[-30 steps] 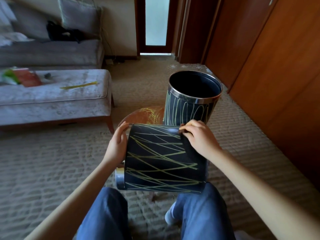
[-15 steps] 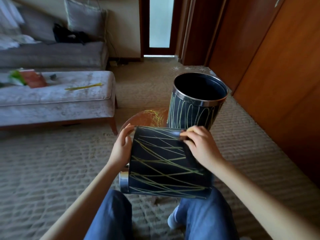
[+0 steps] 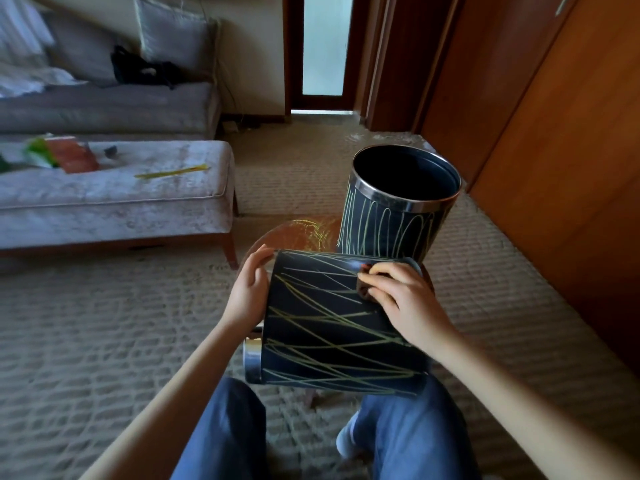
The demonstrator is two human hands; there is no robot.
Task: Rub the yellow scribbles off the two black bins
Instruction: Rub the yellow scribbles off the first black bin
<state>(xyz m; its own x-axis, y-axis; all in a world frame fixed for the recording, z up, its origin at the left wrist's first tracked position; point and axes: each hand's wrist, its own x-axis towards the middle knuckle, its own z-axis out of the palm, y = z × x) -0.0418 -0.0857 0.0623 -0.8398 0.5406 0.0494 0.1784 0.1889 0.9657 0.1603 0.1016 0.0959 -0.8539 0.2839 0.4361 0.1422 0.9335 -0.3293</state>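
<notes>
Head camera shows us at the first bin, and the rubbing has only just begun, we think. Our left hand point(image 3: 247, 292) lies flat with loose, straight fingers against the left end of the lying bin point(image 3: 325, 327) and holds nothing; it just keeps the bin from rolling. Our right hand point(image 3: 403, 301) has its fingers bent over a small dark pad point(image 3: 363, 291) and presses it down on the bin's side, near the far edge. We cannot tell what the pad is made of. This bin lies on its side between our two hands, above our knees point(image 3: 415, 431), and a bit of its shiny rim peeks out below the left wrist. It is black and smooth, with long thin yellow lines point(image 3: 311, 317) crossing all over the side we can see. None of that side looks clean yet. Next, we think, the right hand must push hard and rub back and forth along the lines, while the left hand turns the bin bit by bit so every side gets its turn. The standing bin point(image 3: 391, 226) waits just past the right hand, farther from us. It stands upright on the round wooden surface point(image 3: 277, 237), open at the top, with tall yellow loops drawn round it. The wood past the left fingertips has yellow marks too.
</notes>
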